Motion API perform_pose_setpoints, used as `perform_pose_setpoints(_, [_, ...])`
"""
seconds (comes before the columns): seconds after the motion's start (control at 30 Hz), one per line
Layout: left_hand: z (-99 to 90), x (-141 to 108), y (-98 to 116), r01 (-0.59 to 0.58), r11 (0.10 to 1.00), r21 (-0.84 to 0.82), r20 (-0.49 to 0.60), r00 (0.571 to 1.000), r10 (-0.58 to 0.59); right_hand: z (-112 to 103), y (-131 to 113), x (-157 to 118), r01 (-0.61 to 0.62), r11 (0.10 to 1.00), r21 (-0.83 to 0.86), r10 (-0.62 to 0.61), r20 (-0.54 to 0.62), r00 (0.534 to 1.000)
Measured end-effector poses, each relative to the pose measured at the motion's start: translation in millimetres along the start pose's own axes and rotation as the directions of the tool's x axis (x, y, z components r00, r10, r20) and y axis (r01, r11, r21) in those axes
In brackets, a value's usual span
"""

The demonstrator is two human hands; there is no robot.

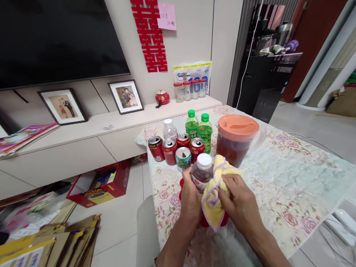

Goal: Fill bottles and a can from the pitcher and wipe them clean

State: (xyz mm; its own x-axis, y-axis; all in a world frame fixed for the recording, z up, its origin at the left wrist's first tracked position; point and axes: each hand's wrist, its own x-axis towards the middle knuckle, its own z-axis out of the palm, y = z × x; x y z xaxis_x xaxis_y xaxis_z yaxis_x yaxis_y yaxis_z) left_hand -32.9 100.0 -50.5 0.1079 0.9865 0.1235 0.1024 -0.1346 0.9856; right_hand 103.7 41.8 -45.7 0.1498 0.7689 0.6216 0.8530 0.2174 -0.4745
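My left hand (191, 200) is wrapped round a clear plastic bottle (202, 173) with a white cap, held upright over the table. My right hand (239, 195) grips a bunched yellow cloth (214, 204) with a lilac edge, which lies against the bottle's right side. Part of a red object (204, 221) shows beneath the hands; its shape is mostly hidden. Just beyond the bottle stand a green can (184, 160) and several red cans (170, 153). Two green bottles (205, 132) and another white-capped bottle (169, 131) stand behind them.
A pitcher (235, 144) with an orange lid stands right of the bottles on the flowered tablecloth (285, 172). Behind the table runs a white cabinet (97, 127) with framed photos and glass jars (187, 91). Flattened cardboard (50, 255) and a red box (103, 189) lie on the floor left.
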Motion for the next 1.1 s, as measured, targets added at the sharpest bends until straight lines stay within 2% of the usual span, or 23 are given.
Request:
perform_pose_setpoints(0.1, [-0.7, -0.1, -0.4, -0.024, 0.998, 0.058, 0.034, 0.999, 0.022, -13.4, 0.8, 3.6, -0.024, 0.995, -0.101, 0.038, 0.13, 0.991])
perform_pose_setpoints(0.17, [-1.1, 0.4, -3.6, -0.047, 0.997, 0.067, 0.037, 0.998, 0.045, -22.5, -2.6, 6.3, -0.035, 0.983, -0.178, 0.064, 0.156, 0.986])
perform_pose_setpoints(0.23, [-0.7, 1.0, -8.5, -0.071, 0.995, 0.066, 0.042, 0.997, 0.068, -30.6, -9.7, 8.9, -0.031, 0.979, -0.201, 0.053, 0.106, 0.993])
perform_pose_setpoints(0.33, [3.3, 1.5, -16.2, -0.034, 0.995, 0.094, -0.005, 0.999, 0.035, -37.8, -27.0, 14.1, 0.021, 0.999, -0.033, -0.023, -0.051, 0.998])
perform_pose_setpoints(0.4, [7.2, 1.4, -19.6, 0.006, 0.994, 0.109, -0.052, 0.999, 0.0, -35.4, -38.6, 17.7, 0.079, 0.992, 0.095, -0.065, -0.142, 0.988])
perform_pose_setpoints(0.47, [9.2, 1.2, -21.0, 0.034, 0.992, 0.121, -0.082, 0.996, -0.024, -26.1, -44.3, 19.3, 0.105, 0.984, 0.147, -0.079, -0.174, 0.982])
perform_pose_setpoints(0.53, [7.8, 1.6, -20.3, 0.043, 0.991, 0.129, -0.077, 0.996, -0.033, -12.9, -40.8, 17.5, 0.082, 0.98, 0.183, -0.053, -0.16, 0.986])
perform_pose_setpoints(0.63, [1.6, 1.8, -17.1, 0.004, 0.992, 0.126, -0.015, 1.0, -0.003, 2.6, -21.2, 9.7, 0.002, 0.978, 0.208, 0.024, -0.123, 0.992])
perform_pose_setpoints(0.7, [-1.7, 0.6, -14.9, -0.026, 0.992, 0.122, 0.022, 0.999, 0.024, 5.3, -5.2, 4.6, -0.068, 0.979, 0.194, 0.082, -0.068, 0.994])
perform_pose_setpoints(0.8, [-3.0, -1.3, -14.3, -0.06, 0.993, 0.1, 0.047, 0.997, 0.055, -2.1, 10.6, 2.8, -0.15, 0.971, 0.188, 0.147, 0.026, 0.989])
perform_pose_setpoints(0.9, [-3.8, 0.8, -16.4, -0.083, 0.995, 0.047, 0.075, 0.994, 0.079, -16.8, 9.2, 10.1, -0.182, 0.958, 0.22, 0.182, 0.018, 0.983])
perform_pose_setpoints(0.97, [-5.5, 3.8, -17.6, -0.09, 0.996, 0.029, 0.096, 0.992, 0.087, -24.0, 1.5, 17.7, -0.161, 0.955, 0.25, 0.168, -0.009, 0.986])
perform_pose_setpoints(1.1, [-8.7, 5.8, -16.2, -0.065, 0.998, 0.013, 0.122, 0.991, 0.063, -16.6, -8.7, 27.0, -0.06, 0.968, 0.243, 0.048, 0.056, 0.997])
